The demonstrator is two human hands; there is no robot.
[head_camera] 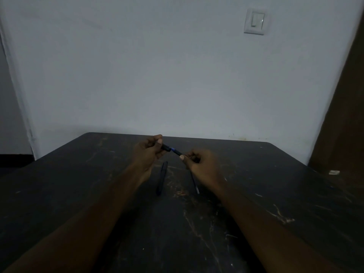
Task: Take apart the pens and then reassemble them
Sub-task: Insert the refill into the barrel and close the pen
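A dark pen (pixel 171 149) with a blue band near its middle is held in the air over the black table (pixel 98 184), slanting down to the right. My left hand (pixel 148 152) pinches its upper end and my right hand (pixel 201 164) pinches its lower end. A second dark pen (pixel 162 178) lies on the table below the hands, pointing away from me. A thin dark part (pixel 195 184), perhaps a refill, lies beside it and is partly hidden under my right hand.
The table's far edge stands against a pale wall (pixel 177 75) with a light switch (pixel 255 21). A brown door or panel (pixel 342 115) stands at the right. A small white scrap (pixel 334 172) lies near the table's right edge.
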